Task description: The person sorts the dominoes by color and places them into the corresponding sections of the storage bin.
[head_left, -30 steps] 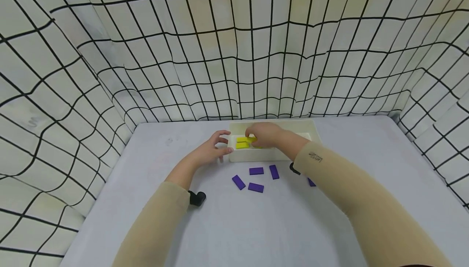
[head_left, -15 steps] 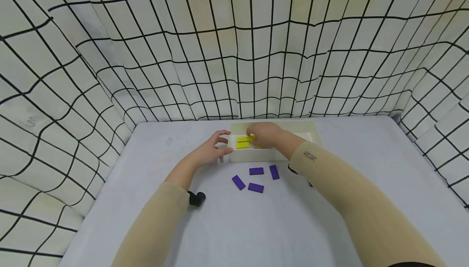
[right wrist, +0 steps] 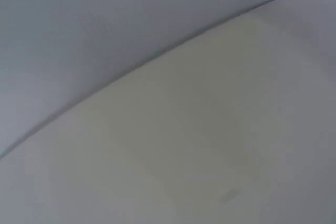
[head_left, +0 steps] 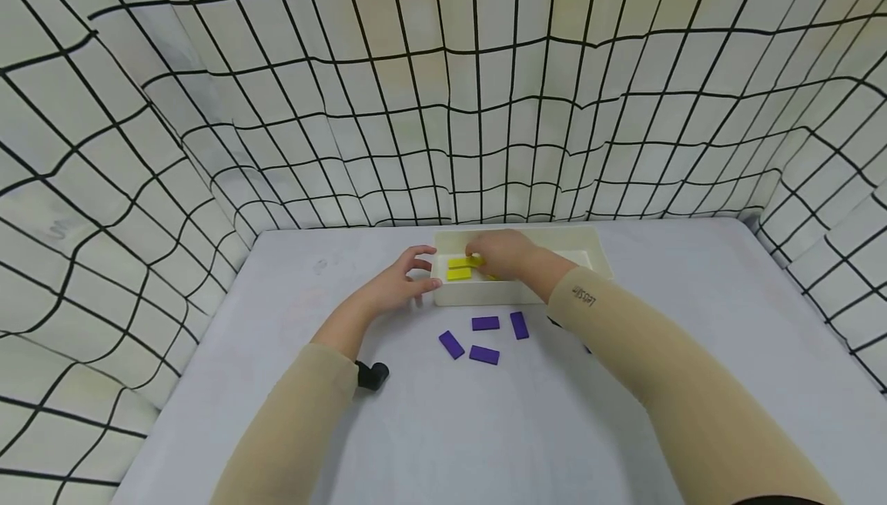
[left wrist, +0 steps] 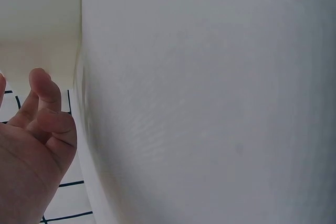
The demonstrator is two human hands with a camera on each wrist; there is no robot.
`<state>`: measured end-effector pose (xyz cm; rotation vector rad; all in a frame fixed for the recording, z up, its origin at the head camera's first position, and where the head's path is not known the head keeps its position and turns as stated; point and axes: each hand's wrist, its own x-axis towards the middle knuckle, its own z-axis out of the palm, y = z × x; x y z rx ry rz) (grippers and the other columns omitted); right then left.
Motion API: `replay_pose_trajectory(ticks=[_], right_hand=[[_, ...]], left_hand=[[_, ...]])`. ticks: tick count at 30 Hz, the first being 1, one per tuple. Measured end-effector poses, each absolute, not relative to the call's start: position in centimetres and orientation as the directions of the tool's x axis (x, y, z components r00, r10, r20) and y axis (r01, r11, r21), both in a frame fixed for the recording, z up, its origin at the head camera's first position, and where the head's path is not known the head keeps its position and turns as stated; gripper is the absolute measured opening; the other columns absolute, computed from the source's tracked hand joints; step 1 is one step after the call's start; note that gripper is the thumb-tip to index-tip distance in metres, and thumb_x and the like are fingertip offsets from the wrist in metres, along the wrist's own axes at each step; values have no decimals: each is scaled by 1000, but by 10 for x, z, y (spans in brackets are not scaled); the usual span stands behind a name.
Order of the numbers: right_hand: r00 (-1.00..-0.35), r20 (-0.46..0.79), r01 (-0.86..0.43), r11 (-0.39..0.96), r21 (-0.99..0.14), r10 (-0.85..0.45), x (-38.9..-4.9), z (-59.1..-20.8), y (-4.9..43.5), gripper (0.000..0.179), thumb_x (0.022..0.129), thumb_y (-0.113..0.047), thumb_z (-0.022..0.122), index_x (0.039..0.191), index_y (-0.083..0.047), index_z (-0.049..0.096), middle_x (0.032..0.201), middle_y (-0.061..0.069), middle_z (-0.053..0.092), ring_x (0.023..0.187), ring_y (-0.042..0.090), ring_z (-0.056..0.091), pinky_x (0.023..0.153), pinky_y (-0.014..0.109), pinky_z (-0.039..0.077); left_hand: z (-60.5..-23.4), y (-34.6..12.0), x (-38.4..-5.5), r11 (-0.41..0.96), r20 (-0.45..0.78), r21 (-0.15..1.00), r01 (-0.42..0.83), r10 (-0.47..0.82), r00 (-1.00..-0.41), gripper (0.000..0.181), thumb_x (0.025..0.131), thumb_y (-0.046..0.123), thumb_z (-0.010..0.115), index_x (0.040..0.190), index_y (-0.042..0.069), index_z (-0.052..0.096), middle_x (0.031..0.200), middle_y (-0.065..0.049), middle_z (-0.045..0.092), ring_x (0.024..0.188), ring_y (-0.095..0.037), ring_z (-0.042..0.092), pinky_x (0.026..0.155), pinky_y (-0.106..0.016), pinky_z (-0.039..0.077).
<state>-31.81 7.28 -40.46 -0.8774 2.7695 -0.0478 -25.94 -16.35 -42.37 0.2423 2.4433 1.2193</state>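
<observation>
In the head view a long white box (head_left: 485, 295) stands at the table's far side, with several flat yellow blocks (head_left: 458, 275) at its left end. My right hand (head_left: 504, 253) reaches down into it, fingers bent, and pinches a yellow block (head_left: 475, 261) beside the others. Its own camera shows only blurred pale surfaces. My left hand (head_left: 396, 283) is at the box's left end, fingers spread, with thumb and a fingertip right at the rim. In the left wrist view loosely bent fingers (left wrist: 46, 90) lie close to the pale box wall (left wrist: 39, 59).
Several purple blocks lie on the white table (head_left: 430, 428) in front of the box, one purple block (head_left: 484, 355) nearest me. Another is mostly hidden by my right sleeve (head_left: 658, 359). Black netting (head_left: 474, 112) over white walls stands behind and at both sides.
My right forearm has shifted slightly left, covering more of the rightmost purple block. The right hand stays over the yellow blocks, and the left hand has not moved.
</observation>
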Motion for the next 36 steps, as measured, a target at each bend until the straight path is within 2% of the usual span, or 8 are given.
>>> replay_pose_trajectory(ticks=[6, 13, 22, 36], right_hand=[[-794, -196, -561, 818, -128, -576, -317, -402, 72, 35, 98, -27, 65, 132, -20, 63, 133, 0, 61, 116, 20, 57, 105, 41, 41], [-793, -186, -558, 814, -162, -580, -313, -393, 72, 36, 96, -28, 67, 132, -20, 63, 116, 1, 64, 102, 19, 58, 96, 38, 47], [-804, -149, -542, 813, -212, -575, -302, -381, 80, 37, 94, -29, 69, 130, -21, 64, 105, 0, 63, 92, 18, 56, 86, 35, 49], [-800, -75, -564, 790, -242, -595, -278, -366, 111, 37, 91, -28, 73, 126, -17, 67, 100, -2, 65, 88, 17, 56, 78, 33, 48]], left_hand=[[-423, -164, -258, 603, -270, 798, -21, 327, -906, 68, 94, 45, 66, 148, 42, 26, 148, -4, 42, 98, -26, 61, 95, -48, 41], [-423, -164, -259, 597, -261, 802, -11, 335, -905, 68, 93, 46, 67, 148, 41, 26, 147, -5, 42, 95, -25, 61, 94, -47, 41], [-423, -164, -258, 600, -265, 800, -13, 333, -905, 68, 94, 44, 66, 149, 39, 26, 147, -5, 42, 95, -26, 61, 94, -48, 41], [-424, -164, -261, 609, -267, 793, -16, 323, -908, 67, 95, 41, 66, 149, 38, 26, 147, -6, 42, 96, -26, 61, 96, -48, 40]])
